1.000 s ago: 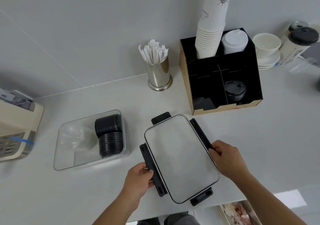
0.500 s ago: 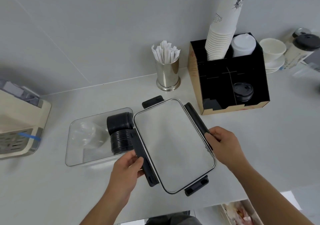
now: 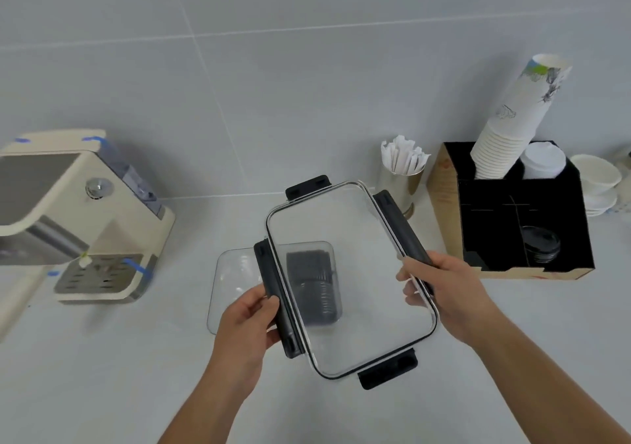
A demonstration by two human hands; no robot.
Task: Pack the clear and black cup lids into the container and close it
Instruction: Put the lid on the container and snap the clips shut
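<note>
Fingers of both hands grasp the lid's black side latches: left hand (image 3: 246, 324) on the left one, right hand (image 3: 444, 293) on the right. Lid (image 3: 355, 273) hangs tilted above the container (image 3: 235, 273), partly covering it; black lids (image 3: 312, 286) show through.

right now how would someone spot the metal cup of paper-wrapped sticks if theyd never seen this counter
Start at the black cardboard organizer on the right of the counter, the one with the tall stack of paper cups. Just to its left, against the wall, stands the metal cup, partly behind the clear container lid. It is the only shiny silver thing there, with white paper-wrapped sticks fanning out of its top.
</note>
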